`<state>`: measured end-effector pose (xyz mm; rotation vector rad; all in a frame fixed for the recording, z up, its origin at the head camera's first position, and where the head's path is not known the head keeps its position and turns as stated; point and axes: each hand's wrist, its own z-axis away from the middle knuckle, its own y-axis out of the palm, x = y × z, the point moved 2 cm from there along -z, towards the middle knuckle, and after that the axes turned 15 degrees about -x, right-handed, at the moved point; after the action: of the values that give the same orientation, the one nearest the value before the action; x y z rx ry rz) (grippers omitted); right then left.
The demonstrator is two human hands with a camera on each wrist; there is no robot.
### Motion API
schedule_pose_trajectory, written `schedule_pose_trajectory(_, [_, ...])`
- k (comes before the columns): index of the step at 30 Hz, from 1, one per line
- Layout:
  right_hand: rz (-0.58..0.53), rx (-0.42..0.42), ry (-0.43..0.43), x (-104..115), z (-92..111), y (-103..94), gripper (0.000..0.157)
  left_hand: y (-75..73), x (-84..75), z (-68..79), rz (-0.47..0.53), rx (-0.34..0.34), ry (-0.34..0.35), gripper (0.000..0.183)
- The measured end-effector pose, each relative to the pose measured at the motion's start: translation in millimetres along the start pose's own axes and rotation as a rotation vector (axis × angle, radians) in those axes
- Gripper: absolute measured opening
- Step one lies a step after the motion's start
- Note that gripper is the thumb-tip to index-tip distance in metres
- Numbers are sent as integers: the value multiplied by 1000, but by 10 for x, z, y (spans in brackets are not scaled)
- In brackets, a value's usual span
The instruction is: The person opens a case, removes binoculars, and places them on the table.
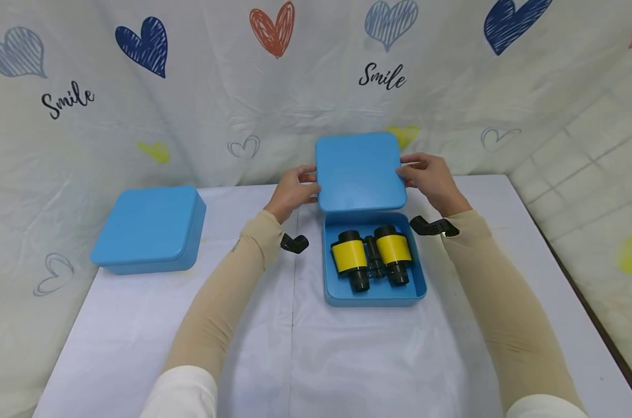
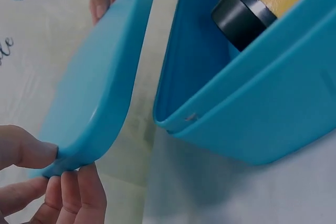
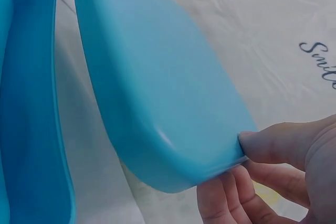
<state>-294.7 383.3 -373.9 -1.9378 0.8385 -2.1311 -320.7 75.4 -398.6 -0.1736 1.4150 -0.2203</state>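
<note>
A blue box lid [image 1: 361,173] is held up, tilted, between my two hands behind an uncovered blue box [image 1: 373,301]. My left hand [image 1: 291,190] pinches the lid's left edge, thumb on top and fingers beneath, as the left wrist view shows. On the opposite edge my right hand [image 1: 432,179] pinches it likewise, seen close in the right wrist view. Inside the box lie yellow and black binoculars [image 1: 349,256]. The lid stands apart from the box rim in both wrist views.
Another blue box [image 1: 148,226] with its lid on sits at the table's left. The white table [image 1: 274,360] ends at a white curtain [image 1: 201,104] printed with hearts and words, close behind the lid. Beige sleeves and black wrist straps cover both forearms.
</note>
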Motion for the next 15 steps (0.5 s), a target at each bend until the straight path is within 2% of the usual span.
schedule_pose_trajectory(8, [7, 31, 15, -112, -102, 99, 52, 56, 106, -97, -23, -6, -3, 60])
schedule_pose_trajectory(15, [18, 88, 34, -246, -168, 167, 52, 126, 276, -161, -19, 3, 16, 58])
